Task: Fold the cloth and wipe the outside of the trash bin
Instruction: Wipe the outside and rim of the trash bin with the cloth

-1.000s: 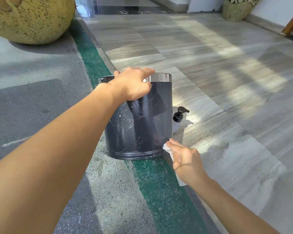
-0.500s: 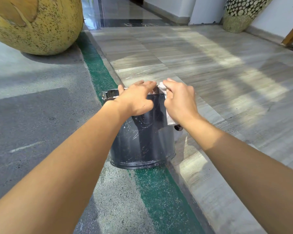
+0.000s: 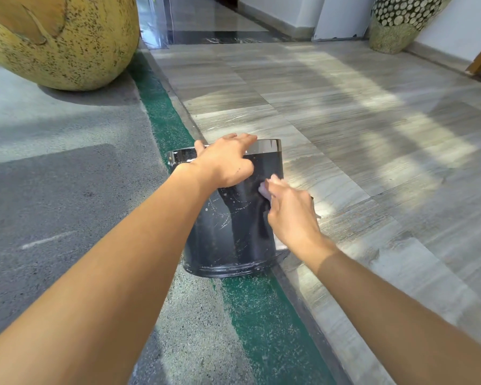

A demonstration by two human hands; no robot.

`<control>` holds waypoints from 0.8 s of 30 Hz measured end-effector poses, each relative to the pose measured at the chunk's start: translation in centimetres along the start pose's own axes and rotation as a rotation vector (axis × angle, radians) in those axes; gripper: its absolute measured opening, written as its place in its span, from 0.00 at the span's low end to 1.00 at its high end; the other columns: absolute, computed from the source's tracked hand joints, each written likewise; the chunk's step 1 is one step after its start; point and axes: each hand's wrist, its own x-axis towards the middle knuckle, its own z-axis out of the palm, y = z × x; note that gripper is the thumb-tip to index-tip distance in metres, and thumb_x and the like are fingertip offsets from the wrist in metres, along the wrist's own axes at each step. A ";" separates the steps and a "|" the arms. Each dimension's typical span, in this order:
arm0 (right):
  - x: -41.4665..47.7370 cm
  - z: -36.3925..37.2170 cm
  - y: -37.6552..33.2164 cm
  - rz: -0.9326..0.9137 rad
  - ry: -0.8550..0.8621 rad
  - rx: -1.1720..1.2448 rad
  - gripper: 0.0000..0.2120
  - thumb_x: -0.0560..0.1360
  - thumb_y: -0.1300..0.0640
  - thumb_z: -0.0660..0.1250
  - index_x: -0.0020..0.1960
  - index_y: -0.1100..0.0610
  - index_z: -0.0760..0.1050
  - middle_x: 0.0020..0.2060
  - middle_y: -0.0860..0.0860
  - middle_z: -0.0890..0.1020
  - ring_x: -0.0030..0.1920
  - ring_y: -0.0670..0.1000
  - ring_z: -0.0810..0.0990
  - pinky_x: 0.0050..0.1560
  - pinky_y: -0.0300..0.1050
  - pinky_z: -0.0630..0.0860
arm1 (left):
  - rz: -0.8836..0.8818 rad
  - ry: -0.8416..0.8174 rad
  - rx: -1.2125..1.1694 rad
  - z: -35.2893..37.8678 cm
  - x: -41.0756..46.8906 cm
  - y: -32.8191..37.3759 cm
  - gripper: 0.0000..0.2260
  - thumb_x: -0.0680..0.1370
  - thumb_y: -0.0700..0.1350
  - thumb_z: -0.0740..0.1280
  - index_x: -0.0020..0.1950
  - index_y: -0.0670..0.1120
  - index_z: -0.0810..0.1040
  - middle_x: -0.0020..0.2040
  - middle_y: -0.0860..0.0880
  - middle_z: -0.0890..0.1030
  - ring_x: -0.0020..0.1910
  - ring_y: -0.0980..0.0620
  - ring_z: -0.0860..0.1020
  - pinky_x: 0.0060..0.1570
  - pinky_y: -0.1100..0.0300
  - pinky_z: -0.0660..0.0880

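A dark, scuffed trash bin with a shiny metal rim stands upright on a green floor strip. My left hand grips its rim from above, fingers curled over the edge. My right hand presses a small white cloth against the bin's right side, about a third of the way down. Only a corner of the cloth shows past my fingers; the rest is hidden under the hand.
A large yellow speckled sphere sits at the back left. A patterned planter stands at the back right by a white wall. Grey concrete lies left of the green strip, pale striped tiles to its right.
My right hand swept the cloth up from the bin's base to its rim, then came back down to the upper right side. My left hand stayed on the rim.
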 end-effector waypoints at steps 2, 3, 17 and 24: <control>-2.7 1.1 1.1 -0.013 -0.023 -0.038 0.20 0.74 0.74 0.60 0.59 0.57 0.79 0.68 0.57 0.72 0.70 0.55 0.69 0.72 0.47 0.62 | -0.018 -0.003 -0.008 0.0 0.2 0.0 0.34 0.72 0.44 0.60 0.79 0.55 0.58 0.79 0.55 0.61 0.78 0.51 0.57 0.70 0.30 0.52; -4.2 1.7 1.7 -0.018 -0.026 -0.046 0.20 0.74 0.75 0.60 0.57 0.58 0.79 0.67 0.58 0.73 0.69 0.56 0.71 0.72 0.44 0.59 | -0.029 -0.005 -0.009 -0.1 0.3 0.0 0.34 0.72 0.44 0.60 0.79 0.55 0.58 0.79 0.55 0.61 0.78 0.51 0.57 0.70 0.30 0.51; -9.0 2.8 5.2 0.033 -0.111 -0.010 0.24 0.72 0.74 0.59 0.61 0.55 0.79 0.68 0.52 0.74 0.69 0.49 0.71 0.69 0.35 0.57 | -0.003 0.017 -0.046 -0.3 -1.3 -0.4 0.31 0.77 0.46 0.58 0.80 0.51 0.56 0.81 0.53 0.55 0.80 0.49 0.51 0.75 0.37 0.50; -1.7 -2.3 1.6 -0.013 0.070 0.071 0.20 0.76 0.71 0.59 0.59 0.54 0.80 0.65 0.53 0.77 0.63 0.49 0.77 0.61 0.23 0.61 | 0.055 0.114 -0.065 0.3 -3.5 -3.5 0.29 0.79 0.41 0.57 0.80 0.54 0.57 0.81 0.54 0.56 0.80 0.52 0.50 0.78 0.46 0.42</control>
